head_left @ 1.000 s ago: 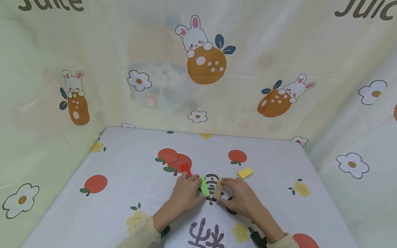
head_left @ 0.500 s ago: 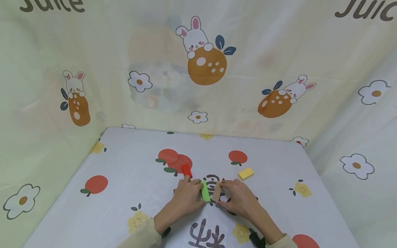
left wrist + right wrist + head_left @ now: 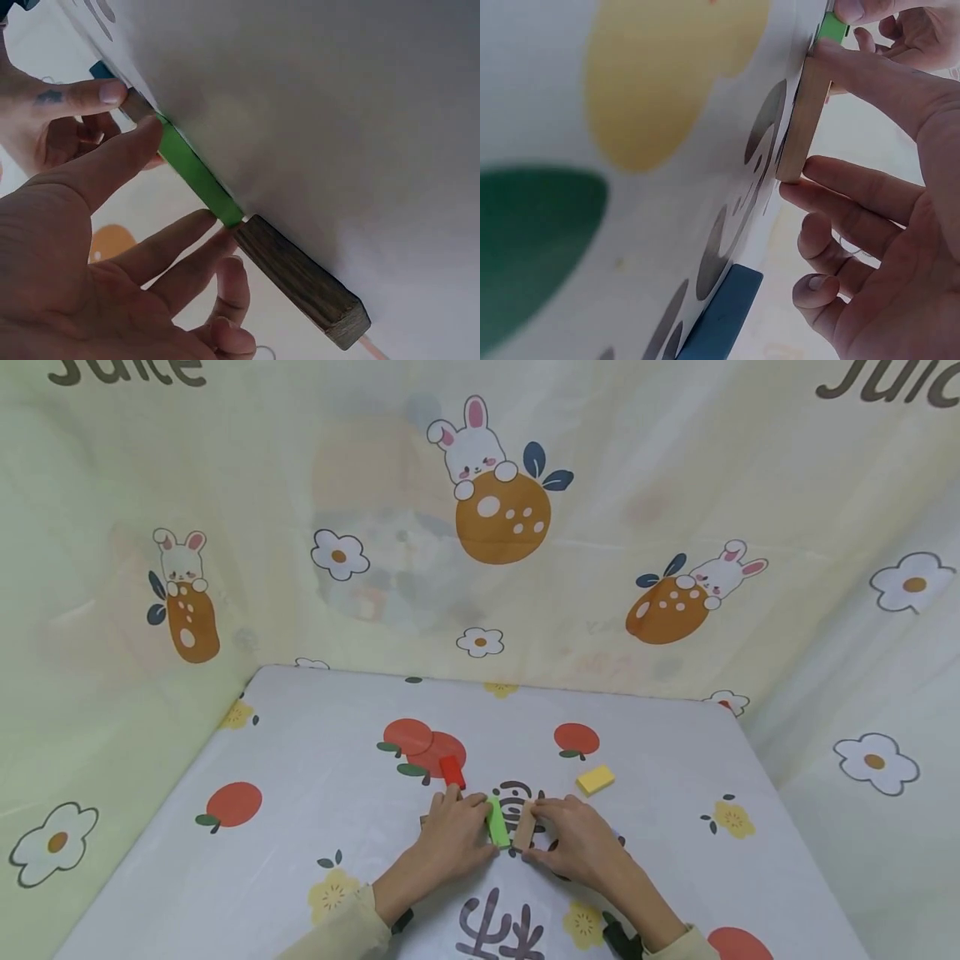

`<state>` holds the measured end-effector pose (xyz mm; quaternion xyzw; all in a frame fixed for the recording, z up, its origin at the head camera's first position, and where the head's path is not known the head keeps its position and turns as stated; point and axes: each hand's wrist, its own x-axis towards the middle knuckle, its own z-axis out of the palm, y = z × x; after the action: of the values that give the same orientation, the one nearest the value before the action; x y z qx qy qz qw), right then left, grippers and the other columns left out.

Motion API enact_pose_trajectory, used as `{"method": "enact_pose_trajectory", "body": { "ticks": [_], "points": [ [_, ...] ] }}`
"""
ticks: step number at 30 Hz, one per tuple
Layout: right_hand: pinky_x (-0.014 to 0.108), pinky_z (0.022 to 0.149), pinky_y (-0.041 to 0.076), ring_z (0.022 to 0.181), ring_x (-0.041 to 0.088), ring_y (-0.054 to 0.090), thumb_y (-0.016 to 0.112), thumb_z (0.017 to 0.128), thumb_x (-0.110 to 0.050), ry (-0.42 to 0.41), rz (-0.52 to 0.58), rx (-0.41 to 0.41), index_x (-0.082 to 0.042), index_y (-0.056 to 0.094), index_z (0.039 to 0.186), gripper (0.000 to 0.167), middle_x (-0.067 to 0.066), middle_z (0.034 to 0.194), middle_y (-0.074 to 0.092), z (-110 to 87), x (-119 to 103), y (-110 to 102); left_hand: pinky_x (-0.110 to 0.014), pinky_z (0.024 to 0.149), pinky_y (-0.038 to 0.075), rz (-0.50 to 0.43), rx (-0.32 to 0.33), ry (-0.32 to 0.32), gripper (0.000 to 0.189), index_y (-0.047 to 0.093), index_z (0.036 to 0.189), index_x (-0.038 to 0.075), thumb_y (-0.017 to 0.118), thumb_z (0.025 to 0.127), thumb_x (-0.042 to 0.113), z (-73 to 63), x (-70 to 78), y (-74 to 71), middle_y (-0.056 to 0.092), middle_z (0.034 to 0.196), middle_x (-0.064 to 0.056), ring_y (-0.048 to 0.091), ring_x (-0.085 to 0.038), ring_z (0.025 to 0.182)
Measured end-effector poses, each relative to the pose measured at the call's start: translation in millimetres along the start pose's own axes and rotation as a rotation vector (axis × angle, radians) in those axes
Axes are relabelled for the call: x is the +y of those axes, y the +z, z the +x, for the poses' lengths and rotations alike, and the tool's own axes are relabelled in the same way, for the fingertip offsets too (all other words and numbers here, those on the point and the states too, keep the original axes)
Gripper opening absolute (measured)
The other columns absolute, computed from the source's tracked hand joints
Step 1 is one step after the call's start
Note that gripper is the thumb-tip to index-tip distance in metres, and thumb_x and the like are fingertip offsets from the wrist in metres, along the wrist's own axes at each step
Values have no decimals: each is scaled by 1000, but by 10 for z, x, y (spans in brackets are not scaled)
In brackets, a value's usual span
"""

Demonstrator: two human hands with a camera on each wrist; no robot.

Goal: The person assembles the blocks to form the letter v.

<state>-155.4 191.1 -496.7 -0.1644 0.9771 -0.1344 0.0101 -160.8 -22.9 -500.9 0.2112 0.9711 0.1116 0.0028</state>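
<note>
My left hand (image 3: 453,831) pinches a green block (image 3: 497,823) by its two ends, thumb at the near end and fingers at the far end. Opposite it, my right hand (image 3: 577,835) grips a light wooden block (image 3: 524,828) the same way. Both blocks are on or just over the tabletop, their near ends close together and their far ends spread, like a V. Whether those near ends touch, I cannot tell. A red block (image 3: 452,772) lies just beyond my left fingertips. In the left wrist view, a dark brown wooden block (image 3: 300,281) lies beside the left fingers.
Behind the right hand is a yellow block (image 3: 596,780). The right wrist view has a blue block (image 3: 724,319) on the tabletop, mostly hidden from the head view. A patterned white cloth (image 3: 300,777) covers the table, and printed curtains (image 3: 390,593) surround its back and sides.
Both hands have drawn slightly toward me with their blocks, and the near ends of the green and wooden blocks have come closer together. In the last half second hardly anything moves.
</note>
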Motion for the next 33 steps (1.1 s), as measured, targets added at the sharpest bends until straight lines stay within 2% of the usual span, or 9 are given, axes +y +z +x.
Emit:
{"method": "enact_pose_trajectory", "body": {
  "ticks": [3, 19, 33],
  "points": [
    [44, 101, 59, 113, 25, 71, 96, 74, -47, 0, 1, -9, -14, 76, 129, 68, 5, 130, 77, 0, -5, -1, -31, 77, 37, -6, 2, -1, 58, 76, 129, 14, 89, 82, 43, 1, 3, 8, 75, 134, -4, 55, -21, 104],
    [51, 113, 53, 127, 30, 69, 94, 77, -47, -5, 18, -27, -12, 73, 133, 70, 7, 135, 75, -36, -19, 9, -31, 76, 37, -1, 3, 11, 60, 75, 130, 14, 91, 81, 44, -35, 12, 7, 75, 134, -4, 55, -21, 102],
    [50, 112, 54, 129, 31, 67, 92, 80, -45, -8, 26, -52, -11, 71, 136, 69, 8, 138, 73, -24, -31, -9, -33, 78, 39, 36, 3, 28, 58, 75, 130, 14, 89, 83, 44, -30, 3, -4, 73, 136, -4, 56, -23, 107]
  ]
}}
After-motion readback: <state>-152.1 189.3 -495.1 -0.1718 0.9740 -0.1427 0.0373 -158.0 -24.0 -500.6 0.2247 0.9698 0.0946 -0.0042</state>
